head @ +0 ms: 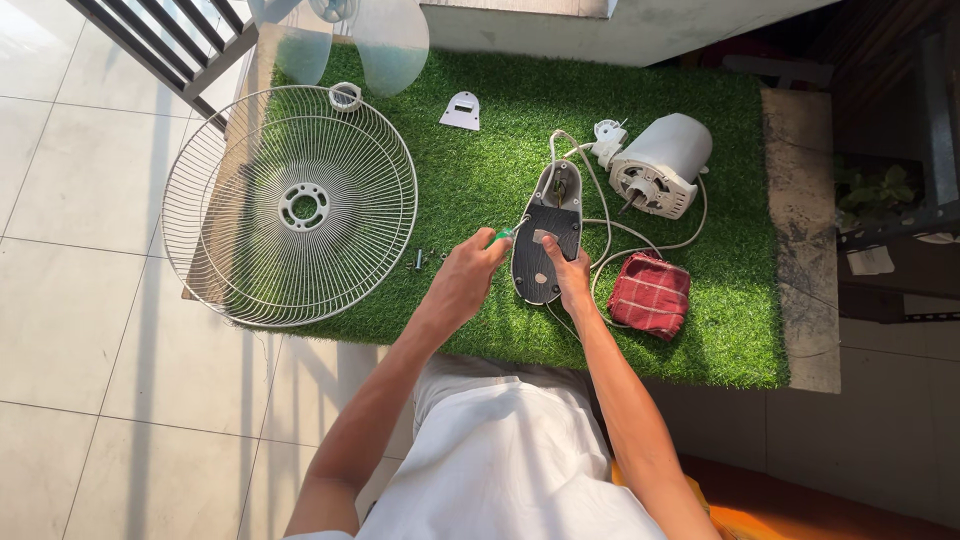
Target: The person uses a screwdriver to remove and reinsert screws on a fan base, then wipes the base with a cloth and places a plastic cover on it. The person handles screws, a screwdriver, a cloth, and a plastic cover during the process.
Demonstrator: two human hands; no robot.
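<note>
On a green turf mat (pixel 480 180) lies a dark oval fan control housing (pixel 547 240) with white wires leading out of its far end. My right hand (pixel 567 273) presses on the housing's near half and holds it. My left hand (pixel 470 272) grips a green-handled screwdriver (pixel 507 233) whose tip points at the housing's left edge. White cables (pixel 640 235) run from the housing to a white fan motor (pixel 660 165) lying on the mat to the right.
A round wire fan guard (pixel 290 205) overhangs the mat's left edge. Two small screws (pixel 420 260) lie beside it. A folded red checked cloth (pixel 650 293) sits right of my right hand. A small white cover (pixel 461 110), a plastic ring (pixel 345 95) and translucent fan blades (pixel 350 35) lie farther back.
</note>
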